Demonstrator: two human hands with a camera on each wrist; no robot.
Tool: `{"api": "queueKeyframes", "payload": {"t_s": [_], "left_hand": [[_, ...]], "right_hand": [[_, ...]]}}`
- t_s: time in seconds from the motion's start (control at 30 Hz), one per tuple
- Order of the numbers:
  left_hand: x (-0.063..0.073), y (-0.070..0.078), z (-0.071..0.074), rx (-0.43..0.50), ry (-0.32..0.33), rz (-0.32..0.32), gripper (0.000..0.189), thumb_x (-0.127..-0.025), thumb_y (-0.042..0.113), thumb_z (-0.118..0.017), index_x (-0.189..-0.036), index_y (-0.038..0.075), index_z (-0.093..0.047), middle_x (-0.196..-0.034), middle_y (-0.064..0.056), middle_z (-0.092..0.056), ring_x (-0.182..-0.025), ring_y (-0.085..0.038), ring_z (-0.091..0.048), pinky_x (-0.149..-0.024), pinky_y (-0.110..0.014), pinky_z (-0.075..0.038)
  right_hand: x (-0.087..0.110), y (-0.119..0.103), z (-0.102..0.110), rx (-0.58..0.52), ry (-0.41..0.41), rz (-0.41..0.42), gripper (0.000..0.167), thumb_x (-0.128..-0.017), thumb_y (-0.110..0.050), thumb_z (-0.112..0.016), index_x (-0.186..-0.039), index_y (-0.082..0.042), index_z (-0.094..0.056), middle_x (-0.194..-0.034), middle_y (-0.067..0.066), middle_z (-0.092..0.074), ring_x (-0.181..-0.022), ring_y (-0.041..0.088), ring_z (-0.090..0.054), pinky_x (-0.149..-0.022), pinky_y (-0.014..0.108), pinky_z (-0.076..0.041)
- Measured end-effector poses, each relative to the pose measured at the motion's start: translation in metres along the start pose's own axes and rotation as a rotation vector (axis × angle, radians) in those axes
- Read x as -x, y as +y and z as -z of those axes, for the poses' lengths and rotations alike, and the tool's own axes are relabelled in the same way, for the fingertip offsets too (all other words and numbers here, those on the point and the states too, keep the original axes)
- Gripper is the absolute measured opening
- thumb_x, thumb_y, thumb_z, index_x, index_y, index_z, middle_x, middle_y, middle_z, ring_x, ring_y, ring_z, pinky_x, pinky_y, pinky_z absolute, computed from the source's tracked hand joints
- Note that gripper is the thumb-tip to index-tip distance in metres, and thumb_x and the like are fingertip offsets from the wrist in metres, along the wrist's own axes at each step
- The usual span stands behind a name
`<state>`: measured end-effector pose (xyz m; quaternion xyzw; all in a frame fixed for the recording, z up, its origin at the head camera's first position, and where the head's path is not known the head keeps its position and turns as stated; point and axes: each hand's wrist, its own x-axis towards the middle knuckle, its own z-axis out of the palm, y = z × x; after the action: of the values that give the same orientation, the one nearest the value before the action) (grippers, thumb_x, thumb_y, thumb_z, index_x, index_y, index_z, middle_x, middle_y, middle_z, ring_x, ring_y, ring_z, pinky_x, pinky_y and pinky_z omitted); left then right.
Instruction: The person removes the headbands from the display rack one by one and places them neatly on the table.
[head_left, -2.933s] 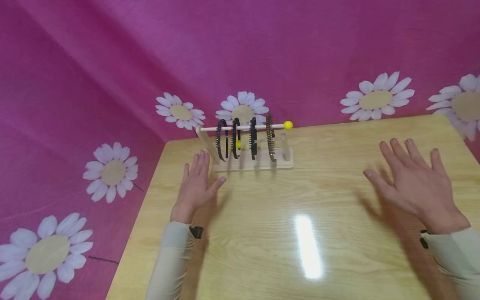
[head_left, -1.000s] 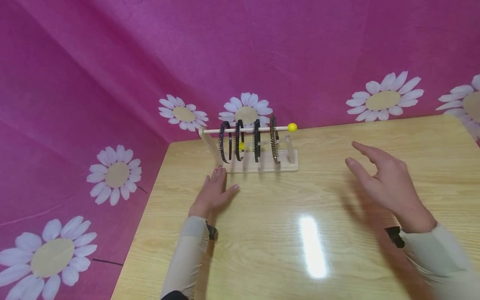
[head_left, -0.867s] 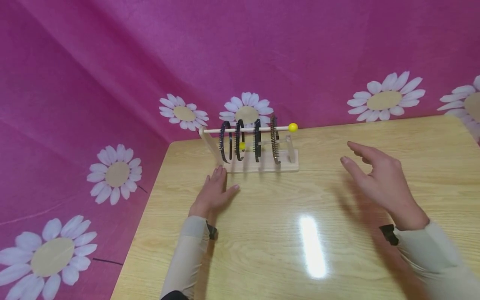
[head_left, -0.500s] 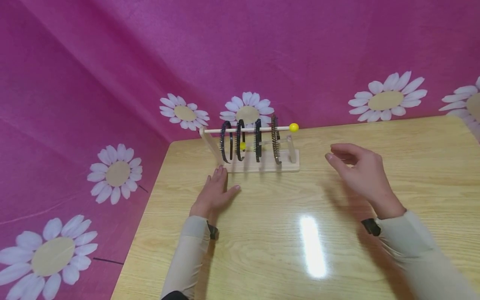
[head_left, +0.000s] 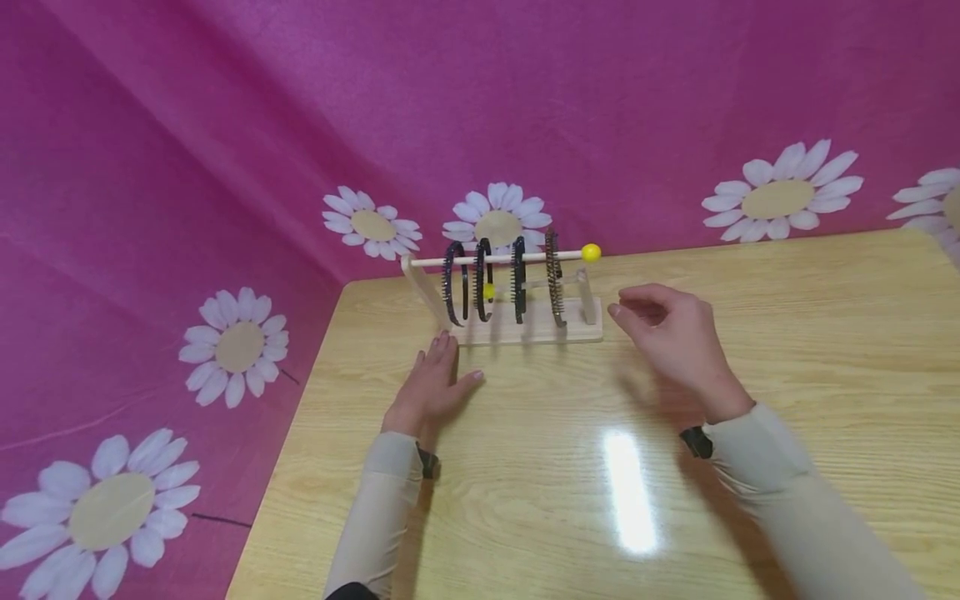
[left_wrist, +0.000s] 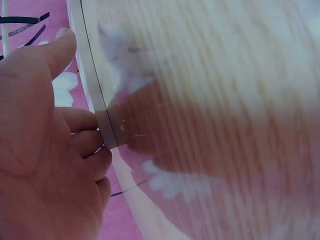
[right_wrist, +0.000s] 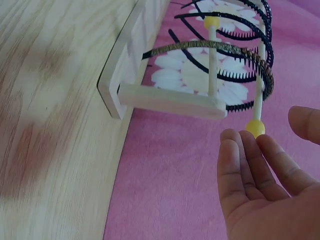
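A pale wooden stand point(head_left: 585, 333) stands near the table's back edge, carrying several toothed headbands on its upper rod. The black headbands point(head_left: 517, 283) hang to the left, and a brown beaded headband point(head_left: 556, 287) hangs nearest the rod's yellow end ball point(head_left: 591, 252). My left hand point(head_left: 426, 387) rests at the base's left front corner, fingertips against its edge in the left wrist view. Just right of the stand, my right hand point(head_left: 675, 337) hovers with loosely bent fingers and thumb apart. In the right wrist view, its fingertips overlap the yellow end ball point(right_wrist: 255, 128), holding nothing.
The wooden table point(head_left: 540, 467) spreads in front of the stand, with a bright light reflection on it. A magenta cloth point(head_left: 637, 125) with large white daisies hangs behind and to the left. A lower rod with its own yellow ball point(head_left: 489, 291) sits under the upper one.
My right hand has come in from the right towards the stand, its fingers bending. My left hand moved right to the base's corner, then stayed there. The headbands have not moved.
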<state>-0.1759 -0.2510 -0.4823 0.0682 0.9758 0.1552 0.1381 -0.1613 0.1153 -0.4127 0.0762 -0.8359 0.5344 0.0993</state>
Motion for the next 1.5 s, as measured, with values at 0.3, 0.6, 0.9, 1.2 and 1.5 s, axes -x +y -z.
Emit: {"api": "queueKeyframes", "payload": {"t_s": [0.3, 0.6, 0.9, 1.2, 1.5], "left_hand": [[0.001, 0.002, 0.0, 0.016, 0.008, 0.015, 0.091, -0.097, 0.068, -0.045, -0.162, 0.013, -0.013, -0.168, -0.003, -0.003, -0.153, -0.022, -0.003, -0.123, -0.041, -0.009], [0.002, 0.002, 0.0, 0.04, 0.026, 0.027, 0.091, -0.096, 0.067, -0.048, -0.163, 0.014, -0.015, -0.168, -0.002, -0.004, -0.153, -0.024, -0.005, -0.122, -0.043, -0.01], [0.0, 0.0, 0.0, -0.019, 0.034, -0.026, 0.089, -0.098, 0.065, -0.046, -0.162, 0.009, -0.017, -0.168, -0.005, -0.007, -0.153, -0.023, -0.007, -0.123, -0.039, -0.007], [0.0, 0.001, 0.002, -0.043, 0.035, -0.007, 0.09, -0.098, 0.065, -0.046, -0.162, 0.009, -0.017, -0.168, -0.005, -0.007, -0.153, -0.023, -0.007, -0.122, -0.039, -0.006], [-0.002, 0.0, 0.001, -0.054, 0.021, -0.008, 0.089, -0.099, 0.065, -0.044, -0.162, 0.009, -0.016, -0.167, -0.005, -0.004, -0.153, -0.024, -0.007, -0.122, -0.04, -0.007]], "right_hand": [[-0.009, -0.003, -0.018, -0.006, 0.004, -0.012, 0.031, -0.093, -0.027, -0.073, -0.113, -0.003, -0.074, -0.101, 0.011, -0.075, -0.088, 0.023, -0.07, -0.072, 0.018, -0.054], [-0.02, -0.008, -0.038, -0.052, -0.004, -0.019, 0.032, -0.092, -0.025, -0.076, -0.113, -0.001, -0.074, -0.099, 0.01, -0.075, -0.084, 0.022, -0.071, -0.069, 0.022, -0.057], [-0.025, -0.012, -0.057, -0.075, 0.038, -0.065, 0.035, -0.085, -0.026, -0.082, -0.108, -0.001, -0.074, -0.095, 0.01, -0.073, -0.082, 0.021, -0.068, -0.07, 0.026, -0.056], [-0.031, -0.014, -0.073, -0.078, 0.072, -0.077, 0.036, -0.081, -0.028, -0.086, -0.103, -0.002, -0.074, -0.091, 0.011, -0.072, -0.08, 0.019, -0.067, -0.071, 0.027, -0.055], [-0.035, -0.017, -0.075, -0.063, 0.074, -0.084, 0.037, -0.081, -0.03, -0.086, -0.101, -0.002, -0.074, -0.09, 0.011, -0.073, -0.08, 0.021, -0.067, -0.071, 0.031, -0.055]]}}
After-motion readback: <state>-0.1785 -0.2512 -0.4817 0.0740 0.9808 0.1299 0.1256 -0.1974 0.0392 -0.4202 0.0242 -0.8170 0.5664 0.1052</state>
